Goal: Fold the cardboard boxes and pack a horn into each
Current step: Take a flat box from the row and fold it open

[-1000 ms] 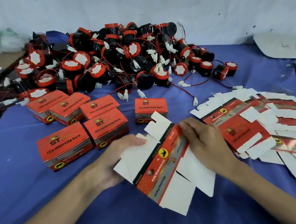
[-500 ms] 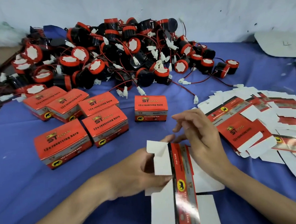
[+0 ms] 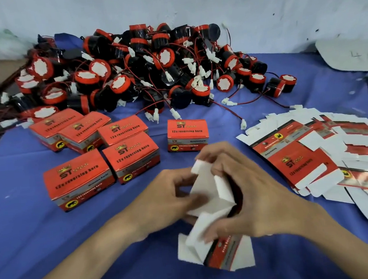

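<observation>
A half-folded cardboard box [image 3: 206, 194], white inside and red outside, sits between both hands above the blue cloth. My left hand [image 3: 167, 197] grips its left flaps, fingers curled over the white panel. My right hand [image 3: 254, 197] curls round the right side, thumb and fingertips on the upper flaps. The box's lower end hangs open towards me. A heap of black-and-red horns [image 3: 143, 70] with red wires and white plugs lies at the back. Flat unfolded box blanks [image 3: 310, 152] fan out on the right.
Several closed red boxes [image 3: 79, 177] stand in a cluster on the left, and one more closed box [image 3: 188, 134] stands ahead of my hands. A blue cloth [image 3: 33, 237] covers the table. White wall behind; a pale board [image 3: 351, 55] lies at the far right.
The flat blank has been raised and bent into a box shape. Both hands have closed in on it, and my right hand has moved from the blank's edge onto its side.
</observation>
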Tool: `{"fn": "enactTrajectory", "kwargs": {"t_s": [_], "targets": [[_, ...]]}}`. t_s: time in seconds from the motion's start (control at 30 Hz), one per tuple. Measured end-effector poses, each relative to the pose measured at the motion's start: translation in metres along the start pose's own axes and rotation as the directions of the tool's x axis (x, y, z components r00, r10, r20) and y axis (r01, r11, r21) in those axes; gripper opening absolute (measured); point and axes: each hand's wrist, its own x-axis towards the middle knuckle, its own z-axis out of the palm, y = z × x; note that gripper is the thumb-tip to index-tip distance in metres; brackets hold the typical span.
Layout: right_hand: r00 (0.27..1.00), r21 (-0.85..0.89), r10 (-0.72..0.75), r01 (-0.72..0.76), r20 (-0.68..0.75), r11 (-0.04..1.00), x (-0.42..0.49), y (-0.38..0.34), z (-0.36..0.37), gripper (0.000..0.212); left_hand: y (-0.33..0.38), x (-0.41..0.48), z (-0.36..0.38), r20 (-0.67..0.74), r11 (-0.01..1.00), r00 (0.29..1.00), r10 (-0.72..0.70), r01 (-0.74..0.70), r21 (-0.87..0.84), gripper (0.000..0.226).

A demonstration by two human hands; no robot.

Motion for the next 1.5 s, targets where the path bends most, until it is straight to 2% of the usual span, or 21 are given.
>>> {"fn": "enactTrajectory", "kwargs": {"t_s": [0.07,0.1,0.17,0.23,0.33,0.4,0.47,0.5,0.57,0.63,0.67,0.77,0.83,0.9,0.97,1.07,1.13,1.23,1.33,1.4,1.5], "targets": [[0.986,0.122,0.045,-0.025,-0.159,0.992,0.002,0.002,-0.006,0.052,0.002,0.001,-0.006,-0.115,0.990,0.991,0.066,-0.079,-0.113,0.036],[0.972,0.252,0.108,-0.054,-0.207,0.966,0.003,0.002,-0.007,0.042,0.002,-0.001,-0.008,-0.160,0.972,0.980,0.118,-0.147,-0.184,0.044],[0.948,0.498,0.238,-0.106,-0.209,0.861,0.005,0.004,-0.004,0.030,0.002,-0.007,-0.005,-0.163,0.920,0.961,0.225,-0.265,-0.289,0.055],[0.940,0.572,0.276,-0.117,-0.199,0.812,0.004,0.004,0.002,0.027,0.001,-0.012,0.001,-0.146,0.910,0.935,0.323,-0.349,-0.225,0.066],[0.950,0.620,0.263,-0.107,-0.167,0.778,0.001,0.003,0.011,0.024,0.002,-0.015,0.004,-0.216,0.877,0.874,0.434,-0.465,-0.119,0.079],[0.954,0.661,0.264,-0.106,-0.144,0.743,0.000,0.003,0.018,0.021,0.003,-0.015,0.004,-0.269,0.858,0.834,0.482,-0.512,-0.047,0.067],[0.948,0.740,0.285,-0.091,-0.140,0.666,-0.002,0.005,0.025,0.019,0.005,-0.014,0.005,-0.302,0.884,0.838,0.454,-0.467,0.030,0.038],[0.941,0.767,0.302,-0.078,-0.155,0.636,-0.004,0.005,0.028,0.018,0.005,-0.012,0.006,-0.317,0.898,0.847,0.427,-0.439,0.038,0.032],[0.926,0.808,0.322,-0.033,-0.196,0.588,-0.006,0.005,0.036,0.019,0.002,-0.009,0.007,-0.356,0.921,0.863,0.359,-0.388,-0.013,0.031],[0.913,0.826,0.331,0.012,-0.239,0.563,-0.005,0.002,0.043,0.036,-0.001,-0.006,0.007,-0.394,0.931,0.869,0.298,-0.355,-0.081,0.030],[0.900,0.825,0.342,0.034,-0.271,0.565,-0.004,0.000,0.046,0.040,-0.002,-0.006,0.008,-0.418,0.932,0.860,0.291,-0.353,-0.078,0.030],[0.843,0.816,0.398,0.078,-0.361,0.573,0.000,-0.002,0.048,0.025,-0.004,-0.004,0.014,-0.492,0.922,0.808,0.324,-0.387,-0.027,0.037],[0.834,0.824,0.418,0.075,-0.360,0.562,0.000,0.000,0.046,0.021,-0.004,-0.003,0.016,-0.533,0.912,0.772,0.346,-0.409,0.000,0.040],[0.832,0.822,0.433,0.048,-0.348,0.568,0.000,0.003,0.045,0.024,-0.004,-0.002,0.017,-0.566,0.912,0.746,0.351,-0.409,0.026,0.038],[0.837,0.808,0.420,0.043,-0.350,0.587,0.001,0.006,0.045,0.028,-0.003,-0.002,0.016,-0.582,0.907,0.743,0.330,-0.420,-0.022,0.036],[0.841,0.761,0.377,0.063,-0.389,0.646,0.003,0.005,0.046,0.039,-0.006,-0.001,0.016,-0.588,0.896,0.727,0.355,-0.445,-0.008,0.035],[0.850,0.700,0.332,0.059,-0.409,0.712,0.003,0.004,0.045,0.037,-0.007,-0.002,0.016,-0.557,0.896,0.744,0.369,-0.444,0.002,0.031],[0.886,0.655,0.271,0.047,-0.375,0.754,0.003,0.004,0.047,0.031,-0.005,-0.003,0.014,-0.436,0.912,0.821,0.368,-0.411,-0.004,0.013],[0.893,0.632,0.277,0.011,-0.355,0.775,0.004,0.004,0.047,0.031,-0.003,-0.004,0.013,-0.311,0.920,0.873,0.374,-0.391,0.010,0.022],[0.884,0.599,0.305,-0.036,-0.354,0.800,0.005,0.006,0.048,0.029,-0.002,-0.003,0.011,-0.274,0.910,0.869,0.412,-0.410,0.069,0.023],[0.887,0.584,0.320,-0.073,-0.332,0.808,0.005,0.006,0.047,0.029,-0.002,-0.003,0.011,-0.311,0.895,0.840,0.445,-0.412,0.168,0.012]]}}
